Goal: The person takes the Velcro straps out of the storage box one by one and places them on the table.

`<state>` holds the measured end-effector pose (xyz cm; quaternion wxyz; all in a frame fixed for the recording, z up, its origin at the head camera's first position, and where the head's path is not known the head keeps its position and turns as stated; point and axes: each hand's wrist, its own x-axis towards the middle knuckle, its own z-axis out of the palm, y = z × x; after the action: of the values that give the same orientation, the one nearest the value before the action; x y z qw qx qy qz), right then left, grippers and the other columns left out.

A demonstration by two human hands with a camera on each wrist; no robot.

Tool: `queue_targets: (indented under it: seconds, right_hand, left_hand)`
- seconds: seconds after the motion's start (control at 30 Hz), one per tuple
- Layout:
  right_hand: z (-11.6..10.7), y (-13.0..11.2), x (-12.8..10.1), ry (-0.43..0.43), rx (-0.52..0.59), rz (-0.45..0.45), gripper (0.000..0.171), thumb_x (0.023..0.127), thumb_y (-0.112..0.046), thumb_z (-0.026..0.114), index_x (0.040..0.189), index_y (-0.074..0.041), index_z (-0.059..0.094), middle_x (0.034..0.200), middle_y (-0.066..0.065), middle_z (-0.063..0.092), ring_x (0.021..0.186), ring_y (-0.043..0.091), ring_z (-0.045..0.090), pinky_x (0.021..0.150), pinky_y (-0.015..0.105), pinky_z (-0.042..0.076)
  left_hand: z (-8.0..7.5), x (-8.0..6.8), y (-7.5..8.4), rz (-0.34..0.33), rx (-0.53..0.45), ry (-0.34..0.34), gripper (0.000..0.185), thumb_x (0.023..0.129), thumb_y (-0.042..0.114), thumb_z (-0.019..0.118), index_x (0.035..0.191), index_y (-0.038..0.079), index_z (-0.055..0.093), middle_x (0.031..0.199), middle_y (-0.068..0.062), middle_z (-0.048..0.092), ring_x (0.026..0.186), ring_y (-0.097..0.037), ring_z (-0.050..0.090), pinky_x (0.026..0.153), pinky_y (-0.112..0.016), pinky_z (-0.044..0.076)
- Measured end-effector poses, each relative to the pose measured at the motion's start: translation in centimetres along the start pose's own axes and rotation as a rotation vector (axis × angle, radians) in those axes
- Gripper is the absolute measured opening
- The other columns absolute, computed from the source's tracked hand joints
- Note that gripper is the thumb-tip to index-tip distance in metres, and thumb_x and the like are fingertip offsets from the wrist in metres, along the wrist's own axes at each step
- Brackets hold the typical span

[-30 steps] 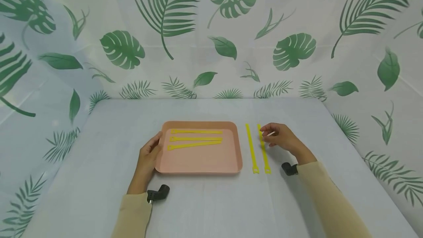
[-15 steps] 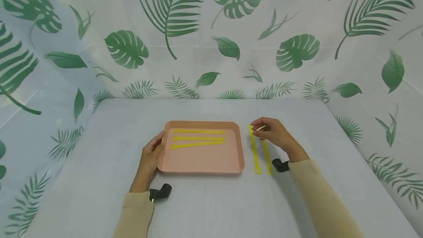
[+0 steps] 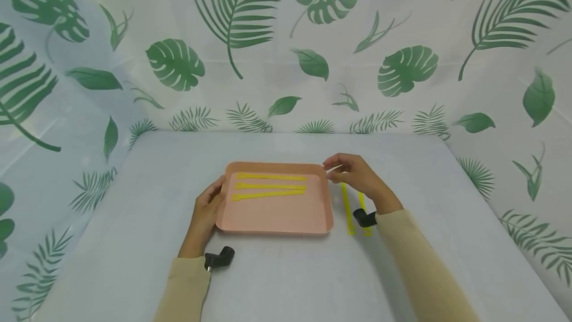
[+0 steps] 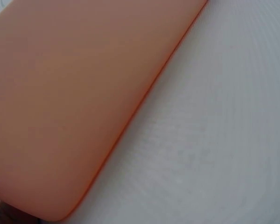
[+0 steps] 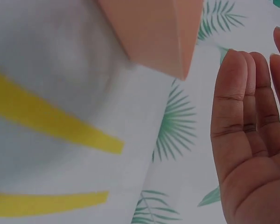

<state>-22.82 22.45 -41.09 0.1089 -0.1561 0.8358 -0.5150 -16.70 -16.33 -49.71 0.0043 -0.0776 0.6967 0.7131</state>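
Observation:
A salmon-pink tray [image 3: 277, 215] lies mid-table with three yellow straps [image 3: 270, 186] side by side in its far half. My left hand [image 3: 206, 210] rests against the tray's left edge, fingers fairly straight; the left wrist view shows little but the tray's side [image 4: 74, 93]. My right hand [image 3: 350, 173] hovers at the tray's far right corner, holding nothing. The right wrist view shows its palm [image 5: 252, 130] open beside that tray corner [image 5: 158, 28]. Two more yellow straps [image 3: 347, 208] lie on the table just right of the tray, partly hidden by my right wrist, and show as yellow straps [image 5: 51, 121] in the right wrist view.
The white table [image 3: 286, 272] is enclosed by leaf-printed sheeting [image 3: 286, 63] at the back and both sides. Black wrist cameras [image 3: 220, 258] sit on both forearms.
My right hand has moved left and away from me, from over the two loose straps to the tray's far right corner. The left hand has stayed at the tray's left edge.

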Motion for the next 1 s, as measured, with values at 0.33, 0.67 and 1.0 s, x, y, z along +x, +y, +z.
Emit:
queue_targets:
  seconds: [0.33,0.67,1.0]
  right_hand:
    - [2.4,-1.2,2.0,-0.047,0.033,-0.044,0.031,0.099,0.005,0.071,0.127,0.016,0.065,0.131,0.034,0.066,0.109,0.031,0.072,0.088,0.027,0.062]
    - [4.6,-1.7,3.4,-0.109,0.054,0.012,0.031,0.099,0.003,0.073,0.128,0.013,0.068,0.129,0.029,0.069,0.105,0.025,0.07,0.091,0.03,0.061]
    - [6.6,-1.9,4.6,-0.171,0.02,-0.032,0.027,0.098,0.006,0.071,0.123,0.011,0.069,0.125,0.029,0.072,0.11,0.036,0.071,0.099,0.039,0.058]
  left_hand:
    - [0.0,-0.1,0.1,0.015,-0.026,-0.009,0.052,0.11,0.0,0.055,0.161,-0.001,0.047,0.169,-0.019,0.042,0.155,-0.03,0.039,0.106,-0.01,0.043]
    - [0.0,0.2,-0.2,0.009,-0.028,0.0,0.052,0.109,-0.001,0.054,0.161,0.0,0.048,0.169,-0.018,0.043,0.154,-0.03,0.04,0.103,-0.009,0.043]
    - [-0.1,0.2,-0.2,-0.014,-0.035,-0.006,0.053,0.11,0.002,0.054,0.162,0.003,0.047,0.169,-0.014,0.044,0.155,-0.026,0.04,0.105,-0.011,0.044]
